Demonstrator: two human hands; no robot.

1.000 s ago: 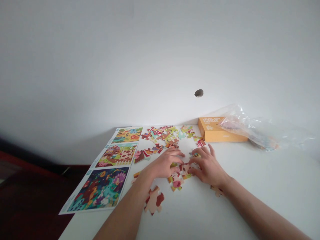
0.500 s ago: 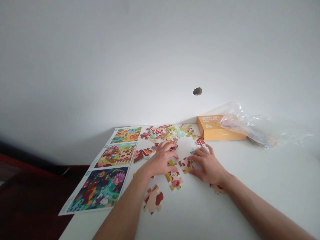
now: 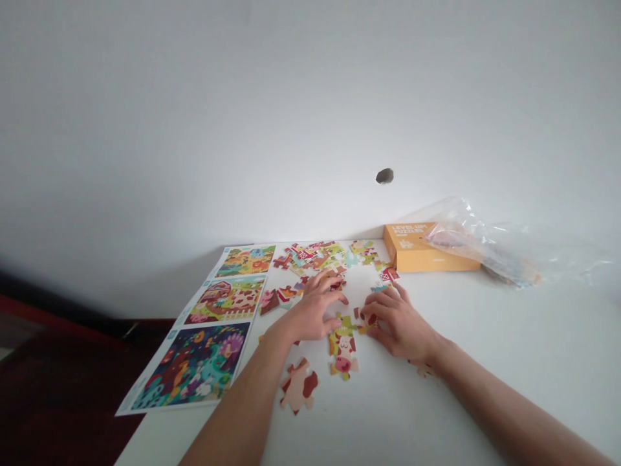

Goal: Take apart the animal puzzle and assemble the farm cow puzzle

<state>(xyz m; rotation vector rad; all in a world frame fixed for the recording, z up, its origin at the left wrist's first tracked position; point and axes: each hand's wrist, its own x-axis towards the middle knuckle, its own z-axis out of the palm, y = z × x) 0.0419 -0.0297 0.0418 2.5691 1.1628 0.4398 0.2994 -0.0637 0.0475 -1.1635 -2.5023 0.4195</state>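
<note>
White wall [image 3: 310,116] fills the upper part of the head view, pierced by a dark, rough-edged hole [image 3: 385,176], and meets a white surface [image 3: 378,414] along its far edge. Dark, reddish floor [image 3: 63,388] shows at lower left.

On the surface, the cow-face puzzle section [image 3: 345,349] lies between the two hands, a little nearer the person than their fingertips. The left hand [image 3: 313,312] is spread, thumb and fingers well apart; its thumb tip is at the section's far left edge, and whether it touches cannot be told. The right hand [image 3: 402,323] curls over a brown-patched puzzle piece [image 3: 367,317], which is partly hidden; how firmly it is gripped cannot be told. A narrow strip of surface separates much of that piece from the section.

The section's long axis runs from the person toward the wall, with the cow's pink muzzle at the near end and green at the far end. A larger spotted piece [image 3: 299,385] lies flat beside the left forearm, slightly askew.

A picture sheet [image 3: 208,323] slants along the left edge, loose puzzle pieces [image 3: 317,255] cluster beyond the left hand, and an orange puzzle box [image 3: 412,249] stands against the wall, partly covered by a clear plastic bag [image 3: 463,226].
</note>
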